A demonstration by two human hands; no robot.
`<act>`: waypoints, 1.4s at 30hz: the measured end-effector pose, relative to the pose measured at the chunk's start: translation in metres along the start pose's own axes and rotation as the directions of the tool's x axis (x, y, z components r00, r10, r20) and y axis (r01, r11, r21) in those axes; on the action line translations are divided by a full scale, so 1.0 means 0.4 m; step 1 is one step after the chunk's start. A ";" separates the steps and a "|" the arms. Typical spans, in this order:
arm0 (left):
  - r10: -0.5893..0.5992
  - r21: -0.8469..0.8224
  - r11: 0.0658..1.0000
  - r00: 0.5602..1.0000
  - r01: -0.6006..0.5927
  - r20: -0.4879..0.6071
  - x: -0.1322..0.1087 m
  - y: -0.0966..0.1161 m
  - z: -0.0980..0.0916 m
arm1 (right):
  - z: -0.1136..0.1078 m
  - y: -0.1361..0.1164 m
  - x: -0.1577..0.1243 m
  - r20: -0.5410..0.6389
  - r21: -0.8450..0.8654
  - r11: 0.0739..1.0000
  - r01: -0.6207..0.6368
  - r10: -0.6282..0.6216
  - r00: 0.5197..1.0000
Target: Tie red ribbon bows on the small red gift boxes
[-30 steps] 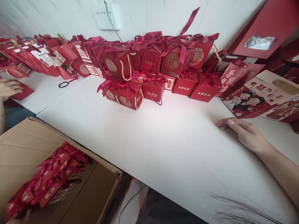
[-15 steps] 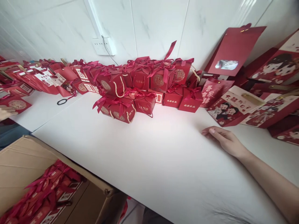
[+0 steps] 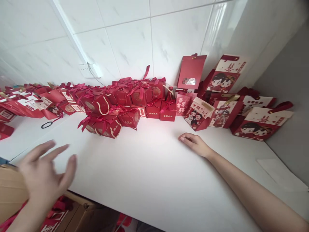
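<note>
My left hand point(image 3: 44, 169), slightly blurred, is raised over the left part of the white table point(image 3: 149, 174) and the edge of a cardboard box. Its fingers are spread and hold nothing. My right hand point(image 3: 195, 145) rests on the table with fingers curled in and the thumb against them; nothing shows in it. Just beyond it stands a red gift bag point(image 3: 196, 116) with cartoon figures. In the middle, a red gift box point(image 3: 109, 129) with ribbon and a gold rope handle sits before stacked similar boxes point(image 3: 141, 93).
The open cardboard box point(image 3: 79, 212) at lower left holds red ribboned boxes. A black loop point(image 3: 47, 124) lies left on the table. Red bags point(image 3: 30, 103) line the wall at left. More gift bags point(image 3: 257, 124) stand at right, beside a grey panel point(image 3: 287, 74). A socket point(image 3: 90, 71) is on the wall.
The view has swung to the right. My left hand has come into view, open, at the left. My right hand still rests on the table. The other person's hand at far left is out of view.
</note>
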State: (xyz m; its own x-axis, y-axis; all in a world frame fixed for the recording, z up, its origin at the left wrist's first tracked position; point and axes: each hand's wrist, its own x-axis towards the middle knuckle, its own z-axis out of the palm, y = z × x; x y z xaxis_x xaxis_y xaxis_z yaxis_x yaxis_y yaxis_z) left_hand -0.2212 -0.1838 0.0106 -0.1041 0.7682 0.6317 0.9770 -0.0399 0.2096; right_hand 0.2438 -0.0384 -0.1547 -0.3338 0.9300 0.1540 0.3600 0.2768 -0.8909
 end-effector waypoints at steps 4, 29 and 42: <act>0.567 0.032 0.823 0.824 -0.567 0.023 0.084 0.201 0.126 | -0.001 0.002 0.006 0.002 -0.013 0.998 0.060 -0.060 0.998; -0.093 -0.042 0.994 0.976 0.103 0.195 0.592 0.370 0.565 | -0.004 -0.001 0.036 0.000 -0.015 0.990 0.142 -0.142 0.990; 0.008 -0.224 0.974 1.000 -0.009 -0.006 0.472 0.390 0.503 | -0.006 -0.008 0.037 0.008 0.006 0.989 0.145 -0.145 0.989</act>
State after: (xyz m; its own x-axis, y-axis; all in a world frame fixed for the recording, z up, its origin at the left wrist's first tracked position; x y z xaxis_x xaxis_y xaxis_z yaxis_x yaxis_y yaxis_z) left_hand -0.0511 0.0836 0.0123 -0.0977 0.7643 0.6374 0.9112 -0.1889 0.3662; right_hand 0.2398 -0.0252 -0.1487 -0.3890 0.8782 0.2783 0.3030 0.4072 -0.8616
